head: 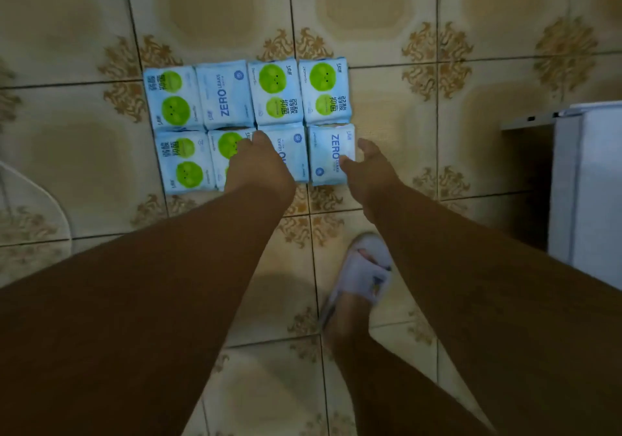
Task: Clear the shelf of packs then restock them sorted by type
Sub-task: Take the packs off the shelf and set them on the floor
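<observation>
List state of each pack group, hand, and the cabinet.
Green-face packs: five, flat on the floor.
ZERO packs: three, flat, mixed among them.
Left hand: resting on bottom-row packs.
Right hand: open, touching the bottom-right ZERO pack.
White cabinet: upright at right.

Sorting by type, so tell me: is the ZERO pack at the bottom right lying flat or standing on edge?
Lying flat: the ZERO pack shows its printed face up on the floor tiles.

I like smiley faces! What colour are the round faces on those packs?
Green, on the light blue plastic packs, clearest in the head view.
</observation>
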### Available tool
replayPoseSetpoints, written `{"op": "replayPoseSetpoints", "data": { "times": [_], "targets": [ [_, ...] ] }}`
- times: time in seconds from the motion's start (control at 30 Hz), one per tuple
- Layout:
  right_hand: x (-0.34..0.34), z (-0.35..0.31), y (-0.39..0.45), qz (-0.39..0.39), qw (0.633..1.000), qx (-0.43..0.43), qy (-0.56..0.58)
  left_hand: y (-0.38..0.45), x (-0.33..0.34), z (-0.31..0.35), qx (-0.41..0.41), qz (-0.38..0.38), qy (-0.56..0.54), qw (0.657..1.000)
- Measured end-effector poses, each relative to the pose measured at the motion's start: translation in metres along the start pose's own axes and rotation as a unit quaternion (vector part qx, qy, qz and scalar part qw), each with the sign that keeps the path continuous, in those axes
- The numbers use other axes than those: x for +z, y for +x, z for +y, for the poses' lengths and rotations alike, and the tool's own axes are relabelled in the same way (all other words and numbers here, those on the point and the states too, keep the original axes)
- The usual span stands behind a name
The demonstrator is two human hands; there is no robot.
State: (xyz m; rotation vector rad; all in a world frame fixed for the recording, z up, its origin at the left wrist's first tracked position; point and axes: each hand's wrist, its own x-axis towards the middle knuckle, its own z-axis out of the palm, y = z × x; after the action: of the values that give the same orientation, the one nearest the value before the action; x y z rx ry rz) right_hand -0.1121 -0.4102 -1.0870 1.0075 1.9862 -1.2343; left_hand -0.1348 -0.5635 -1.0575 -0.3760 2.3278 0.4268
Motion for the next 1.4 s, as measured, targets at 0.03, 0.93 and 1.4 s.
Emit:
{"op": "replayPoseSetpoints", "data": {
  "times": [0.03, 0.93, 1.4],
  "targets": [
    [-0.008, -0.013, -0.030, -0.003, 1.000, -0.015, -0.008, -0.026, -0.019, 0.004, 0.017, -0.005, -0.006, 1.000],
    [-0.351, -0.153, -0.820, 0.529, 0.800, -0.194, 0.206, -0.709, -0.390, 0.212, 0.735, 0.027, -0.053, 0.675],
    [-0.444, 0.003, -1.003, 0.722, 0.643, -0.135, 0.214, -0.947, -0.282, 0.272, 0.835, -0.074, -0.095, 0.537]
  ]
}}
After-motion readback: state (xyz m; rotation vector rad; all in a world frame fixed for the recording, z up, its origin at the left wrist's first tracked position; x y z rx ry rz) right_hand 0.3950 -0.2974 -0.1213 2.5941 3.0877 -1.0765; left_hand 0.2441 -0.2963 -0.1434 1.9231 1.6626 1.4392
